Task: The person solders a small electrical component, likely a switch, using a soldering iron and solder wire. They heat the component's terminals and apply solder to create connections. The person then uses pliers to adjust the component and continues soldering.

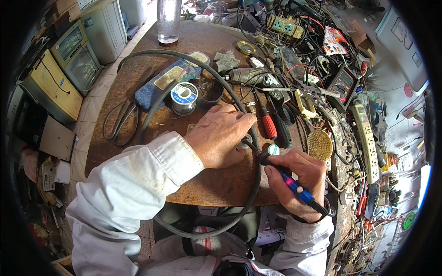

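The right fingers (294, 161) grip the blue soldering iron (292, 183), probably light and rigid, best held by its handle; whether the left fingers (246, 121) pinch anything, I cannot tell.

We're in a busy workshop, electrical repair by the look of it! A corded soldering pen (294, 186) sits in the right hand (307, 180), and across this scuffed wooden desk (207, 189) we spot a wire spool (184, 100), a red-handled screwdriver (268, 125), scissors (123, 120), heaped cables (309, 46) and a long power strip (367, 142).
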A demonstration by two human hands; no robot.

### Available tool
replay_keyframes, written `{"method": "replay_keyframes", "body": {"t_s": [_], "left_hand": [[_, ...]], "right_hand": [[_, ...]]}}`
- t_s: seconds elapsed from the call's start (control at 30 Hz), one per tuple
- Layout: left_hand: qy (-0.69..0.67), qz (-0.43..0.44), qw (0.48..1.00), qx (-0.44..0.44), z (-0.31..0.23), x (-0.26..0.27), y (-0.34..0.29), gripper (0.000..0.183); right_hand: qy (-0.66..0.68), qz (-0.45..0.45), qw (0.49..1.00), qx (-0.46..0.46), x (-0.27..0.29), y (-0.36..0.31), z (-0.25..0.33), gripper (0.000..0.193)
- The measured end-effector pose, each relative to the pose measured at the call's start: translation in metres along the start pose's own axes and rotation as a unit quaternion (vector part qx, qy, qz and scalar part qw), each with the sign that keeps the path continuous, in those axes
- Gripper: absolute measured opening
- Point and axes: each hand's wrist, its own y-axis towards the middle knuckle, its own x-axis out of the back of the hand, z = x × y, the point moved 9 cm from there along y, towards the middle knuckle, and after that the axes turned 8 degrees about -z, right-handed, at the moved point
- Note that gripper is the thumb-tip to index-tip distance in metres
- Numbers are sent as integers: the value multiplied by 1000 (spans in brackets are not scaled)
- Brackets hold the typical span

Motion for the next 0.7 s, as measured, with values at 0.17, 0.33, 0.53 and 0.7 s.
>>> {"method": "replay_keyframes", "body": {"t_s": [0.17,0.33,0.53,0.7], "left_hand": [[-5,-6,1000,-4,0,1,0,66],[-9,-17,1000,-13,0,1,-1,65],[-13,-17,1000,-13,0,1,0,64],[-12,-22,1000,-17,-2,2,-1,64]], "right_hand": [[1,-1,1000,0,0,0,0,16],[13,-3,1000,-7,0,1,-1,16],[11,-6,1000,-6,1,2,-2,16],[14,-9,1000,-7,2,2,-3,16]]}}
